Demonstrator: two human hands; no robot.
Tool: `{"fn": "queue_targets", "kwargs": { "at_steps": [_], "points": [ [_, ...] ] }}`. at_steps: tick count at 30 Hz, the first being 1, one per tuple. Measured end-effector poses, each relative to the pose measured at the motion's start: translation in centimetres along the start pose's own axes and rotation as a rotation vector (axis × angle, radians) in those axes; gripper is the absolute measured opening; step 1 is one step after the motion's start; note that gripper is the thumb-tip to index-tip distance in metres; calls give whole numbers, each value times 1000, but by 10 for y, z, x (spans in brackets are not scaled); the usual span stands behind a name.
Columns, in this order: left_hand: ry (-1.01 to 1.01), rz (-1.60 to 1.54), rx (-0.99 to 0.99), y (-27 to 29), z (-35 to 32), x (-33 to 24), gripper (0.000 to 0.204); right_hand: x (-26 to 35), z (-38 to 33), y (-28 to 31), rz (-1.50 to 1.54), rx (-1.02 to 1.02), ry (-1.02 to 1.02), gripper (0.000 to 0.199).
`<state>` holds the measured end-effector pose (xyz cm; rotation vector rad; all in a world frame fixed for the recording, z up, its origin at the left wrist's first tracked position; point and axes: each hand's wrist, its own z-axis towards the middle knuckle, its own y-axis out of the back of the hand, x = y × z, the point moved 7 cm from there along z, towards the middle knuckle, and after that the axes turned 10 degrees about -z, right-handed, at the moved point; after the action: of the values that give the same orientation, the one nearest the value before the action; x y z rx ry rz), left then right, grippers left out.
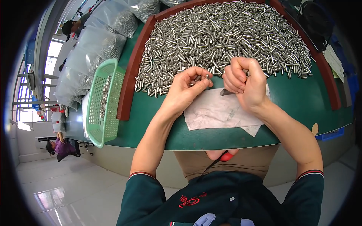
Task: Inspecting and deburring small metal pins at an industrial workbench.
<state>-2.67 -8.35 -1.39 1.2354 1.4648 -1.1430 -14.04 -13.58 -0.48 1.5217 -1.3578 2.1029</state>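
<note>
A broad heap of small shiny metal pins (222, 37) spreads over the green table. At its near edge my left hand (184, 90) is closed, with a metal pin (207, 77) upright between thumb and fingertips. More metal shows within the curled fingers; how many pieces I cannot tell. To its right my right hand (247, 83) makes a fist round a tool with a dark flat blade (226, 92), which sticks out toward the left hand. The tool's handle is mostly hidden in the fist. Beneath both hands lies a stained white cloth (218, 116).
A dark red rim (132, 75) borders the heap. Left of it stands a light green plastic basket (101, 132) with some pins inside. Clear bags of pins (90, 49) line the far left. A black fan-like device (312, 22) is at the far right. Two other people are off to the left.
</note>
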Motion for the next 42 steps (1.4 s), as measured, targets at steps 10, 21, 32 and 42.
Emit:
{"fn": "queue_targets", "kwargs": {
  "at_steps": [10, 21, 32, 42],
  "points": [
    [-176, 269, -209, 57, -5, -33, 15, 2, -1, -2, -27, 12, -12, 33],
    [-463, 1099, -86, 19, -6, -32, 11, 1, -1, -3, -59, 10, -24, 33],
    [-243, 566, -57, 8, -3, -18, 9, 2, 0, -1, -10, -8, -5, 32],
    [-124, 288, 16, 8, 0, -6, 13, 2, 0, -1, -4, -1, -2, 32]
  ]
}}
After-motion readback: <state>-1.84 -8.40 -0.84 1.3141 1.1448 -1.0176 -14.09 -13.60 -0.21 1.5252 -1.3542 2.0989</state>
